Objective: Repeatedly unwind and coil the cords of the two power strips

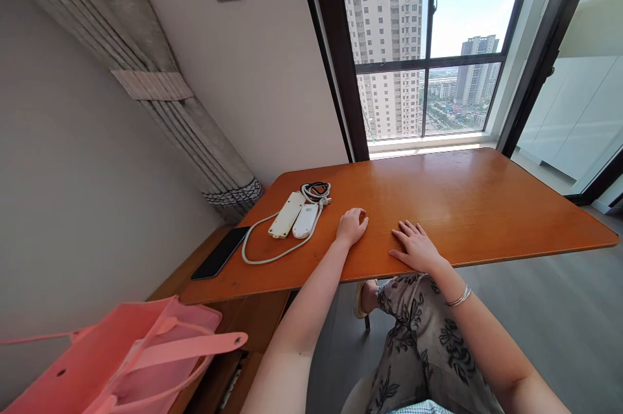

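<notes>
My left hand (351,226) rests on the orange wooden table (462,206) with its fingers curled under, nothing visible in it. My right hand (416,246) lies flat beside it near the front edge, fingers spread, a silver bracelet on the wrist. Just left of my left hand sit a cream power strip (287,214) and a white adapter (305,221), with a white cord (265,255) looping round them and a coiled bundle of cables (316,192) behind. Neither hand touches them.
A black phone (220,252) lies at the table's left edge. A pink tote bag (131,355) stands at the lower left. A tied grey curtain (160,89) hangs along the left wall. Behind the table is a large window (423,44).
</notes>
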`<action>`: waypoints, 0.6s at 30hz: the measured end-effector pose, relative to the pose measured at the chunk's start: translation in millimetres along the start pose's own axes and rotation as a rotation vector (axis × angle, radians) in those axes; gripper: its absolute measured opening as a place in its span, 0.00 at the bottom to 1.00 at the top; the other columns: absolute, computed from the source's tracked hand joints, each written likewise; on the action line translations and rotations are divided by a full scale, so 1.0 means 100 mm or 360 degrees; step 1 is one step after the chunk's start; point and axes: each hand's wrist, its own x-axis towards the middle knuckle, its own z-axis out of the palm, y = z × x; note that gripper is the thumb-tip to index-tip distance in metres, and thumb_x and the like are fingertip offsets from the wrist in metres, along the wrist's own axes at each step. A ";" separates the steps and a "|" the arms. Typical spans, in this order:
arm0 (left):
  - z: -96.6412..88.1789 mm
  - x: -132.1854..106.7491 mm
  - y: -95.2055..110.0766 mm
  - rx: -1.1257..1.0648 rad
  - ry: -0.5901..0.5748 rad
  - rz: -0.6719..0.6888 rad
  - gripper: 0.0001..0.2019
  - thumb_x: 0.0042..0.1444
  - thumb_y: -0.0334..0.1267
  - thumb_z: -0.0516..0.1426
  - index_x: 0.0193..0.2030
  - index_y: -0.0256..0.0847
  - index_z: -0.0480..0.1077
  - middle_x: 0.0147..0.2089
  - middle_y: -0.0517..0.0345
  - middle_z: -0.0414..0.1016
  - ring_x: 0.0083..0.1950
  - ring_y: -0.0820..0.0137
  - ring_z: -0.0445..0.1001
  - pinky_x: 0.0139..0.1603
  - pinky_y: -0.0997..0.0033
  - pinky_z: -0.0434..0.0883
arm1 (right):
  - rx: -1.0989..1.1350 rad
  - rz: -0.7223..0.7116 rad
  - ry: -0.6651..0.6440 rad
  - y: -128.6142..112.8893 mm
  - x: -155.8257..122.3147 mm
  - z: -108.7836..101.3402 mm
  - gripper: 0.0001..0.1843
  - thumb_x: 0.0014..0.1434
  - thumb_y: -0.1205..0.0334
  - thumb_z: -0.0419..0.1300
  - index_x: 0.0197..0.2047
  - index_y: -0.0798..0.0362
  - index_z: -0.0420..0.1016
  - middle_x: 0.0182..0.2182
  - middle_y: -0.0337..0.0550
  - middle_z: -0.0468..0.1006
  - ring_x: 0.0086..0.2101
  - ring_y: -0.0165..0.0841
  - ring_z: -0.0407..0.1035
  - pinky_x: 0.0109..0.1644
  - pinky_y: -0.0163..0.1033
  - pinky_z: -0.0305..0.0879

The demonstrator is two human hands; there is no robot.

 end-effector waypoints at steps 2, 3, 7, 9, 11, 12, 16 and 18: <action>0.00 0.00 0.00 -0.0001 -0.0001 0.0004 0.11 0.61 0.36 0.54 0.48 0.39 0.73 0.52 0.46 0.78 0.55 0.59 0.75 0.60 0.59 0.69 | 0.0000 0.0002 -0.0004 0.00 0.00 -0.01 0.36 0.66 0.41 0.55 0.69 0.54 0.63 0.71 0.56 0.56 0.71 0.48 0.46 0.73 0.58 0.41; 0.00 0.00 -0.01 -0.0003 -0.0002 0.0006 0.11 0.61 0.36 0.54 0.48 0.39 0.73 0.52 0.46 0.78 0.55 0.59 0.75 0.60 0.59 0.69 | 0.0001 0.0001 -0.0007 0.00 0.00 -0.01 0.36 0.66 0.41 0.54 0.70 0.54 0.63 0.71 0.56 0.56 0.71 0.48 0.46 0.73 0.57 0.40; 0.01 0.01 -0.02 -0.0007 0.0004 0.0012 0.10 0.61 0.36 0.54 0.47 0.39 0.73 0.51 0.47 0.78 0.54 0.59 0.75 0.60 0.59 0.69 | 0.0021 0.0000 -0.0010 -0.01 -0.01 -0.03 0.36 0.66 0.41 0.54 0.70 0.55 0.63 0.71 0.56 0.55 0.71 0.48 0.45 0.74 0.57 0.40; 0.02 0.01 -0.03 -0.0013 0.0022 0.0016 0.10 0.61 0.36 0.54 0.46 0.39 0.73 0.51 0.48 0.78 0.54 0.59 0.75 0.59 0.59 0.69 | 0.0029 0.0006 -0.0012 -0.01 0.00 -0.03 0.36 0.66 0.42 0.55 0.70 0.55 0.63 0.71 0.56 0.55 0.71 0.48 0.45 0.74 0.57 0.39; 0.03 0.01 -0.04 -0.0020 0.0041 0.0022 0.10 0.61 0.36 0.55 0.46 0.40 0.73 0.51 0.48 0.78 0.54 0.59 0.75 0.59 0.59 0.69 | 0.0031 0.0015 -0.0019 -0.02 0.00 -0.04 0.36 0.65 0.42 0.55 0.70 0.55 0.63 0.71 0.56 0.55 0.71 0.48 0.45 0.74 0.57 0.39; 0.04 0.01 -0.04 -0.0023 0.0047 0.0024 0.10 0.60 0.36 0.55 0.46 0.40 0.73 0.51 0.48 0.79 0.54 0.59 0.75 0.59 0.59 0.69 | 0.0031 0.0017 -0.0023 -0.02 0.00 -0.04 0.36 0.65 0.42 0.56 0.70 0.55 0.63 0.71 0.56 0.55 0.71 0.48 0.45 0.74 0.57 0.39; 0.05 0.01 -0.06 -0.0023 0.0057 0.0027 0.10 0.60 0.36 0.55 0.46 0.40 0.73 0.51 0.48 0.79 0.54 0.59 0.75 0.58 0.59 0.70 | 0.0030 0.0024 -0.0038 -0.04 0.00 -0.05 0.36 0.65 0.43 0.56 0.70 0.55 0.63 0.71 0.56 0.55 0.71 0.48 0.45 0.74 0.56 0.38; 0.05 0.01 -0.06 -0.0022 0.0059 0.0032 0.10 0.60 0.36 0.54 0.46 0.39 0.73 0.51 0.47 0.79 0.54 0.59 0.75 0.58 0.59 0.70 | 0.0032 0.0027 -0.0037 -0.04 0.00 -0.05 0.36 0.65 0.43 0.56 0.70 0.55 0.63 0.71 0.56 0.55 0.71 0.48 0.45 0.74 0.56 0.38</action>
